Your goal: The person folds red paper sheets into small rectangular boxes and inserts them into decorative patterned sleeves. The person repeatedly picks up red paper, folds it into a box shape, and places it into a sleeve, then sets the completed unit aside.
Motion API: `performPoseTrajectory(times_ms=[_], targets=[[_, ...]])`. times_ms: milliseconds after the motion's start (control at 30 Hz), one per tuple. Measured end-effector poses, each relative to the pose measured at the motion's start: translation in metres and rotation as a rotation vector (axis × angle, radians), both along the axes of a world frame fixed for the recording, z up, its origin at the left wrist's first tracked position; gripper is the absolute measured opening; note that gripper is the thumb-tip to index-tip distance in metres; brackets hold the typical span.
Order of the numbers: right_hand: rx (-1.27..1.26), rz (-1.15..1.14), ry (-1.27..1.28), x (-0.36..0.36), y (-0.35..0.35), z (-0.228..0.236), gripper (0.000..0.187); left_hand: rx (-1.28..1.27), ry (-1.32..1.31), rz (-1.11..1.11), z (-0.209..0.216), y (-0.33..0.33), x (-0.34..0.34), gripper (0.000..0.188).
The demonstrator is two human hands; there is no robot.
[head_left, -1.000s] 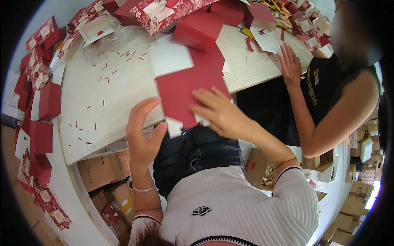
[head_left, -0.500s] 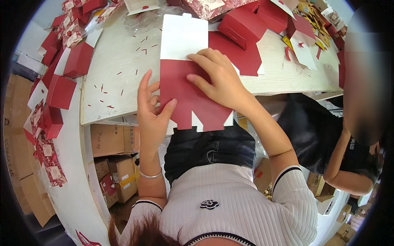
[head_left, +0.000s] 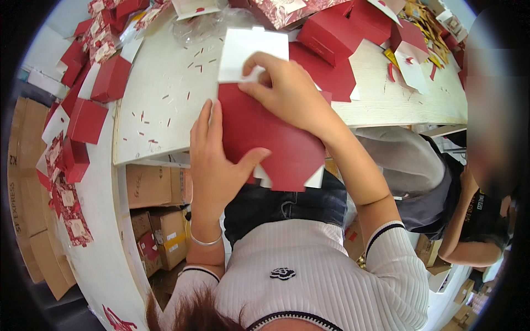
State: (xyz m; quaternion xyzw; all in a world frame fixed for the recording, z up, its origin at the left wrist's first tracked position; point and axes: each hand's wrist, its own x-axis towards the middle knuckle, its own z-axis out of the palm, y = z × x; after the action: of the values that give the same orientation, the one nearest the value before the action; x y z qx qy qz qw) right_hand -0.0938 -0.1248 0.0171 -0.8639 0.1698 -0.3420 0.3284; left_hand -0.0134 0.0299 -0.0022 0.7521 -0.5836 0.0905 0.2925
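Observation:
A red folding carton [head_left: 265, 132] with a white flap [head_left: 243, 49] at its far end lies at the table's front edge, its near end jutting over my lap. Notched red and white tabs show at that near end. My left hand [head_left: 215, 160] grips the carton's left side, thumb on top and fingers straight along the edge. My right hand [head_left: 290, 91] rests over the upper part, thumb and index finger curled together at the fold below the white flap. Its other fingers are partly hidden. Under and beyond it lies another flat red carton piece [head_left: 326, 71].
Folded red boxes [head_left: 110, 79] line the table's left side, beside patterned red packets [head_left: 69, 204]. More red boxes [head_left: 331, 36] and clear plastic [head_left: 201, 25] lie at the back. Small red and white scraps [head_left: 143, 118] dot the white table [head_left: 171, 71]. A co-worker [head_left: 447, 204] sits at right.
My left hand has moved further over the carton, its fingers straightened against the side. My right fingers have curled in at the fold. The carton has bulged and shifted slightly toward me.

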Motion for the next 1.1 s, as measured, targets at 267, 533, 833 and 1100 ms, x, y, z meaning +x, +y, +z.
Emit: performPoseTrajectory(times_ms=[267, 533, 833, 1100], targets=[[0.204, 0.295, -0.209, 0.027, 0.009, 0.038, 0.021, -0.237, 1.402, -0.250, 0.013, -0.009, -0.001, 0.061], [-0.662, 0.267, 0.097, -0.053, 0.009, 0.023, 0.071, -0.435, 1.938, -0.158, 0.022, 0.001, 0.043, 0.030], [-0.119, 0.561, -0.246, -0.040, -0.016, 0.013, 0.074, -0.402, 1.564, -0.425, 0.012, -0.014, 0.048, 0.093], [0.403, 0.598, -0.524, -0.022, -0.002, 0.014, 0.086, -0.804, 0.785, -0.576, 0.031, -0.033, 0.014, 0.079]])
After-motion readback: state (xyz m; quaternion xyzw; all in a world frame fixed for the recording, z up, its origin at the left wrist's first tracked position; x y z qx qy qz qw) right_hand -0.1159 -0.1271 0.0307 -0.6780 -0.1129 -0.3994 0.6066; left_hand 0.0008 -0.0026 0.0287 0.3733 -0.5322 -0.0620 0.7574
